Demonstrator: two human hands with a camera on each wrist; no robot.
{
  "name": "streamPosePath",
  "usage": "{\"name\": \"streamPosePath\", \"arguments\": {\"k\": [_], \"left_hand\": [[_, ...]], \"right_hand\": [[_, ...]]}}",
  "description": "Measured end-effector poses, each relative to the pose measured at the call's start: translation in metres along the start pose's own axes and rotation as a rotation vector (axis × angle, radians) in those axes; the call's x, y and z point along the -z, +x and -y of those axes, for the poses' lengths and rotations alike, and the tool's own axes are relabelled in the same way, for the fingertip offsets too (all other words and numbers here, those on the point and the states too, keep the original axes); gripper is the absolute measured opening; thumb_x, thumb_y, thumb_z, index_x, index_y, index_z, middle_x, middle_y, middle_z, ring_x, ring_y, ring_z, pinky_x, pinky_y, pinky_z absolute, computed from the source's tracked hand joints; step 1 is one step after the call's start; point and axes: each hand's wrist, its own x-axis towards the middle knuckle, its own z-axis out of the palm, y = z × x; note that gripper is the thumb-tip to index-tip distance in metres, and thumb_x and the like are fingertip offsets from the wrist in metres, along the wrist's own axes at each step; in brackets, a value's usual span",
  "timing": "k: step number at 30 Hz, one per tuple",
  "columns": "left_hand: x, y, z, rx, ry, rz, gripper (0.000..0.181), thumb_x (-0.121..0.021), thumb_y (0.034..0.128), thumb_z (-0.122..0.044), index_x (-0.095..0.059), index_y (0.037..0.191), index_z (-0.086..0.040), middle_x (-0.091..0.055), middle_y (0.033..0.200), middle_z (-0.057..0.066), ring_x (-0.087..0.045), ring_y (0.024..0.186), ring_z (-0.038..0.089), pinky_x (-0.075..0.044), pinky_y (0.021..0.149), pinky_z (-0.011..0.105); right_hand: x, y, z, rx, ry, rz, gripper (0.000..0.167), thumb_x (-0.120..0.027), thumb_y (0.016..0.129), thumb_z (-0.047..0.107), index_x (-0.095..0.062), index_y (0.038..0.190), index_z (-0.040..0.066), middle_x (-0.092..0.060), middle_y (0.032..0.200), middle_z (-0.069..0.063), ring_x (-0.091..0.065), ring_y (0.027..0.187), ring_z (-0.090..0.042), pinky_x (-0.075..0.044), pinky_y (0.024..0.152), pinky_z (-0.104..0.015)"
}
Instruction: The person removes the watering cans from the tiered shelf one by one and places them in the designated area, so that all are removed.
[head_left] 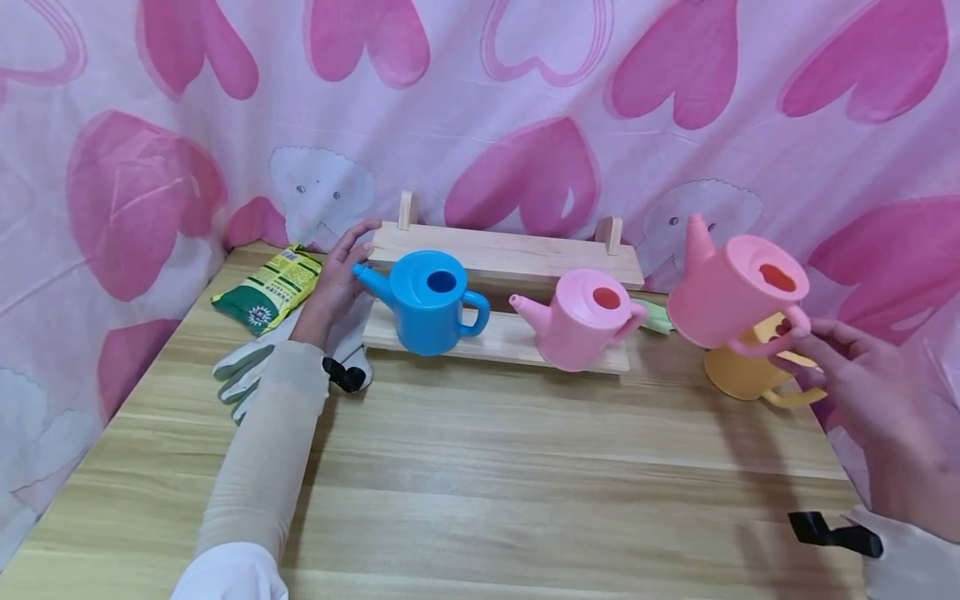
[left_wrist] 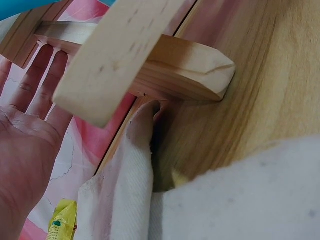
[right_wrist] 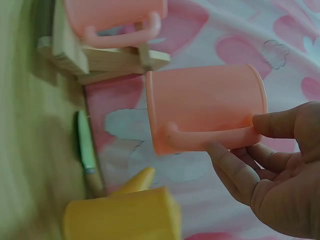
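My right hand (head_left: 892, 408) grips the handle of a salmon-pink watering can (head_left: 738, 292), held in the air above a yellow watering can (head_left: 738, 371); the right wrist view shows fingers and thumb around the handle of the pink can (right_wrist: 207, 102). My left hand (head_left: 337, 283) touches the left end of a two-tier wooden shelf (head_left: 510, 254), its fingers extended; in the left wrist view the hand (left_wrist: 30, 135) lies beside the shelf's wood (left_wrist: 115, 60). A blue watering can (head_left: 429, 312) and a lighter pink watering can (head_left: 581, 325) stand on the lower tier.
A yellow and green packet (head_left: 270, 287) lies at the back left of the wooden table (head_left: 480, 483). White and green gloves (head_left: 251, 367) lie partly under my left forearm. A green-handled tool (head_left: 654, 317) is right of the shelf. A heart-patterned curtain (head_left: 517, 175) hangs behind.
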Motion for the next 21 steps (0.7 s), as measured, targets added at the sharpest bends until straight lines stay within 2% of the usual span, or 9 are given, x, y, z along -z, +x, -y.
{"name": "streamPosePath", "arguments": {"k": [1,3,5,8,10,14,18,21], "left_hand": [[0.0,0.0,0.0,0.003,-0.004,-0.001,0.04,-0.054,0.1086,-0.031,-0.055,0.148,-0.031,-0.042,0.158,0.003,-0.056,0.121,0.023,-0.054,0.086,0.022],[0.0,0.001,0.001,0.009,-0.008,-0.002,0.04,-0.056,0.1078,-0.033,-0.055,0.148,-0.031,-0.041,0.158,0.001,-0.055,0.123,0.023,-0.054,0.086,0.021],[0.0,0.002,0.002,0.012,-0.011,-0.003,0.041,-0.057,0.1069,-0.035,-0.055,0.148,-0.031,-0.04,0.159,0.0,-0.054,0.125,0.024,-0.054,0.087,0.021],[0.001,0.003,0.003,0.01,-0.011,0.001,0.042,-0.058,0.1064,-0.036,-0.054,0.148,-0.031,-0.038,0.16,-0.002,-0.05,0.131,0.026,-0.053,0.09,0.022],[0.001,0.003,0.003,0.007,-0.009,0.002,0.043,-0.059,0.1062,-0.036,-0.054,0.148,-0.031,-0.038,0.16,-0.003,-0.048,0.134,0.027,-0.053,0.091,0.023],[0.001,0.003,0.003,0.0,-0.005,0.0,0.043,-0.059,0.1061,-0.036,-0.054,0.148,-0.031,-0.038,0.16,-0.003,-0.048,0.135,0.028,-0.053,0.092,0.023],[0.001,0.002,0.003,-0.003,-0.012,-0.001,0.042,-0.059,0.1062,-0.035,-0.055,0.148,-0.031,-0.04,0.159,0.0,-0.052,0.129,0.026,-0.054,0.089,0.022],[0.0,0.002,0.003,0.0,-0.011,-0.004,0.042,-0.059,0.1063,-0.035,-0.055,0.148,-0.031,-0.041,0.158,0.0,-0.055,0.124,0.024,-0.054,0.088,0.022]], "right_hand": [[-0.001,0.001,-0.005,0.016,0.076,0.025,0.023,-0.065,0.102,0.026,-0.065,0.122,0.014,-0.068,0.102,0.011,-0.071,0.084,0.0,-0.058,0.067,-0.02],[-0.004,0.0,-0.014,0.022,0.166,0.067,0.022,-0.066,0.102,0.02,-0.065,0.121,0.009,-0.066,0.106,0.005,-0.072,0.086,-0.002,-0.058,0.069,-0.019],[-0.008,0.0,-0.023,0.018,0.194,0.102,0.021,-0.065,0.102,0.018,-0.063,0.121,0.007,-0.061,0.111,0.001,-0.07,0.09,-0.002,-0.058,0.071,-0.02],[-0.013,-0.002,-0.034,-0.012,0.164,0.134,0.023,-0.065,0.103,0.019,-0.061,0.123,0.009,-0.055,0.115,-0.001,-0.068,0.092,-0.001,-0.057,0.072,-0.019],[-0.017,-0.002,-0.04,-0.013,0.179,0.16,0.025,-0.064,0.103,0.018,-0.06,0.125,0.006,-0.054,0.117,-0.002,-0.067,0.094,-0.002,-0.057,0.074,-0.02],[-0.024,-0.002,-0.051,0.008,0.143,0.193,0.025,-0.063,0.104,0.016,-0.062,0.126,0.004,-0.059,0.115,0.0,-0.068,0.095,-0.003,-0.057,0.075,-0.02],[-0.031,-0.001,-0.059,0.026,0.019,0.185,0.024,-0.062,0.104,0.018,-0.063,0.123,0.003,-0.062,0.111,0.006,-0.066,0.095,0.0,-0.056,0.076,-0.018],[-0.036,0.0,-0.064,0.018,-0.074,0.181,0.036,-0.061,0.106,0.023,-0.059,0.127,-0.004,-0.062,0.11,0.009,-0.064,0.095,0.003,-0.056,0.077,-0.017]]}}
